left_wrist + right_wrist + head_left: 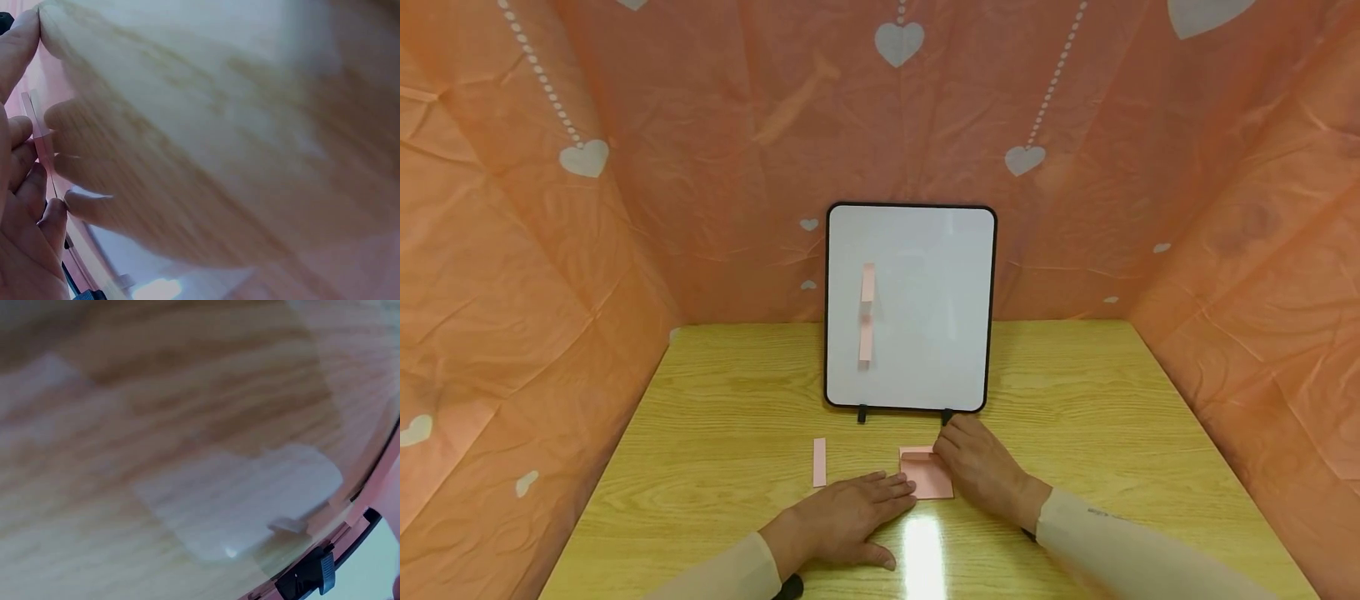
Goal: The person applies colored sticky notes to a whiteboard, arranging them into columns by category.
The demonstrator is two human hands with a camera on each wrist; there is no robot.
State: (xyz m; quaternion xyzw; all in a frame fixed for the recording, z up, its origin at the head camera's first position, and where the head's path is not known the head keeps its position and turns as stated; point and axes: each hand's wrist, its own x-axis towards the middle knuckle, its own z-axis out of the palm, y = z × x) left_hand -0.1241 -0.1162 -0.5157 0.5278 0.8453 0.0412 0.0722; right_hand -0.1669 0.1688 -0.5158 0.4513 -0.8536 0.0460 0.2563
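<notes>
A square pink paper, like a sticky note [927, 483], lies on the table in front of the whiteboard, its upper edge partly raised in a narrow fold. My left hand [850, 512] rests flat, straight fingertips pressing on the note's left side. At the upper right corner, my right hand [985, 462] pinches the paper between curled fingers, which hide that corner. In the left wrist view the left hand [28, 219] shows at the left edge, fingertips against the glossy tabletop. The right wrist view shows mostly tabletop [187, 425], with the right hand's fingers out of sight.
Behind the hands a black-framed whiteboard [925, 308] leans on a stand with small black feet [862, 414]. Two pink strips, an upper one [868, 283] and a lower one [866, 340], stick to its left part. Another pink strip [819, 462] lies left of the note. Orange cloth [737, 208] surrounds the table.
</notes>
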